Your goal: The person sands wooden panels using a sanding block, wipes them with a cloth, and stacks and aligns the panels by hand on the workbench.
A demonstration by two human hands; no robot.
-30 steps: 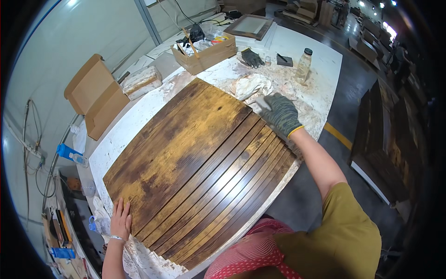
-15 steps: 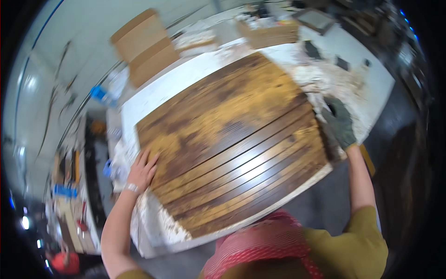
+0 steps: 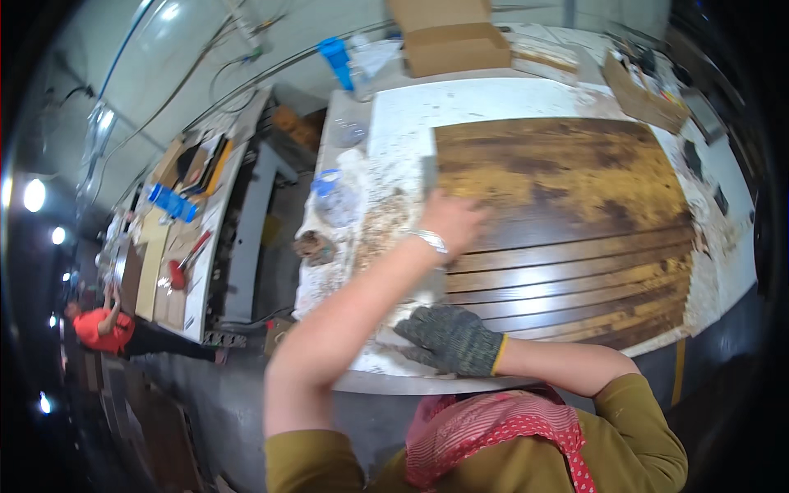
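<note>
Head view has swung hard to the person's left since a second ago — the slatted panel that filled the middle of the picture now sits on the right, and the cluttered side bench and a distant person in an orange top have come into sight on the far left. Both hands have changed place too: half a second back the bare one lay flat near the panel's lower left corner and the gloved one was out at the far right edge; now they have come together at the near left end. I read that as a change of stance around the piece, not a lift — the panel lies flat as before.

Going left to right: the left hand, bare with a metal wristband, is blurred; its grip looks released, palm down at the left edge of the dark wooden slatted panel, though I cannot tell for sure whether the fingers curl over the edge. The right hand, in a grey knit glove, rests loosely spread on the white, dust-strewn surface, grasping nothing, just beside the panel's near left corner. The panel itself stretches away rightward from both hands across the surface, with a cardboard box beyond its far side.
</note>
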